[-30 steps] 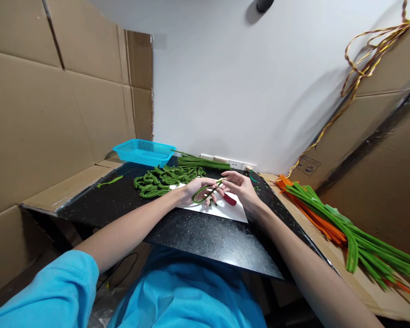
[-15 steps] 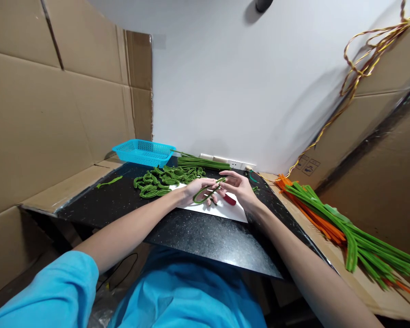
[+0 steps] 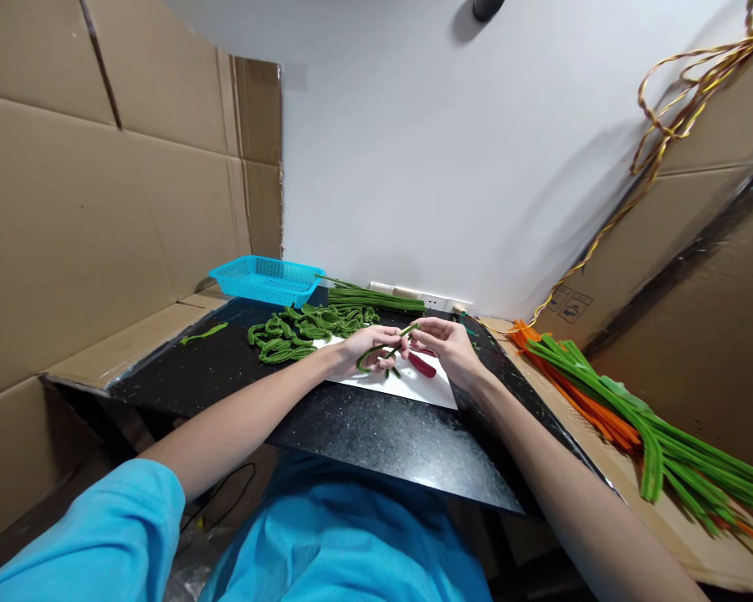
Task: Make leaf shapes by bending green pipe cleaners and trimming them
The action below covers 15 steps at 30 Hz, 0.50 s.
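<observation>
Between my two hands, above a white sheet [image 3: 427,393], is a bent dark green pipe cleaner [image 3: 365,361]. My left hand [image 3: 376,344] pinches it and a curved loop hangs below the fingers. My right hand [image 3: 443,341] has thumb and fingers closed on the upper end of the same pipe cleaner. Under the hands, a red-handled tool [image 3: 422,364] lies on the sheet; its other end is hidden. Short green pieces [image 3: 393,373] show just below my left fingers. To the left lies a pile of looped green pipe cleaners [image 3: 282,334].
A blue basket [image 3: 269,298] stands at the back left of the black table [image 3: 376,435]. Straight green pipe cleaners [image 3: 376,297] lie by the wall. Green stems [image 3: 640,418] and orange ones [image 3: 602,418] rest on cardboard at right. A green scrap [image 3: 206,333] lies at left.
My right fingers have closed in on the pipe cleaner's upper end. The loop by my left hand looks narrower, and more of the red handle shows.
</observation>
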Each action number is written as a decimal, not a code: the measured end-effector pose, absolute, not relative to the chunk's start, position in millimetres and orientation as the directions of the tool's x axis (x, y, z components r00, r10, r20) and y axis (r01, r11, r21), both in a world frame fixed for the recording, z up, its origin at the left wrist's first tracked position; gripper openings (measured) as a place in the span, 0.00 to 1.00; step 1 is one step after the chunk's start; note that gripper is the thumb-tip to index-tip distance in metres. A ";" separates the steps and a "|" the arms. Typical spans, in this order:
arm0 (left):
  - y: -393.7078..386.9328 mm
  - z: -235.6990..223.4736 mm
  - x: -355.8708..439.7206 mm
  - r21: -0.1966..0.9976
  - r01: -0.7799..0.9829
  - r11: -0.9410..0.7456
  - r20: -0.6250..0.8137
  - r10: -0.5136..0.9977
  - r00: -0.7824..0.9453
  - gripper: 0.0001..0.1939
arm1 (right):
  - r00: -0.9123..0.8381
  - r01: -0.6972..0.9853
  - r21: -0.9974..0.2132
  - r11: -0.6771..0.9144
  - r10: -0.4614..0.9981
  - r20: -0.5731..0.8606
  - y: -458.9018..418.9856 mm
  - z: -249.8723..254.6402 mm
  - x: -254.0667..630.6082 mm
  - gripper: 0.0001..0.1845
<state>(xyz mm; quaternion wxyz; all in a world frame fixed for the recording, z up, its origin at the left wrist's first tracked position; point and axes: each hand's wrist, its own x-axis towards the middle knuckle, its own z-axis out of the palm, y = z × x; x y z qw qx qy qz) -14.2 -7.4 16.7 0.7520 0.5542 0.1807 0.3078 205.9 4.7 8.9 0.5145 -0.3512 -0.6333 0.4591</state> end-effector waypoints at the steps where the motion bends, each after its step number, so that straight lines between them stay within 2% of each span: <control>1: -7.8 17.6 -14.7 0.945 -0.253 0.205 0.059 0.656 0.753 0.06 | -0.223 -0.028 -0.944 0.328 0.919 0.326 5.0 8.7 206.2 0.20; 15: 4.0 10.9 -19.8 0.936 -0.168 0.308 -0.056 0.603 0.796 0.11 | -0.223 -0.012 -0.945 0.326 0.921 0.320 2.4 12.1 205.5 0.19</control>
